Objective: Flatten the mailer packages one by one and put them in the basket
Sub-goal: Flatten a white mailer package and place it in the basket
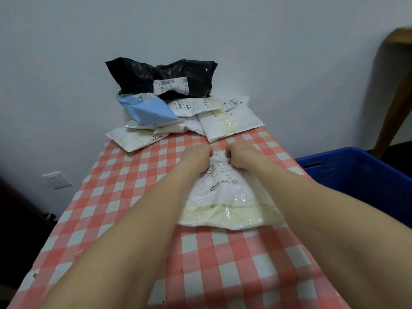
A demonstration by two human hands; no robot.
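A white mailer package (225, 197) with a printed label lies in the middle of the red-and-white checked table (116, 197). My left hand (197, 152) and my right hand (239, 156) both press down with curled fingers on its far end, a small gap between them. At the table's far end sits a pile of other mailers: a black one (169, 79) leaning on the wall, a blue one (149, 110) and several white ones (229, 121). The blue basket (361, 172) stands to the right of the table, below its level.
A pale wall runs behind the table, with a wall socket (56, 179) low on the left. A wooden piece of furniture (394, 85) rises behind the basket at the right. Dark floor lies to the left of the table.
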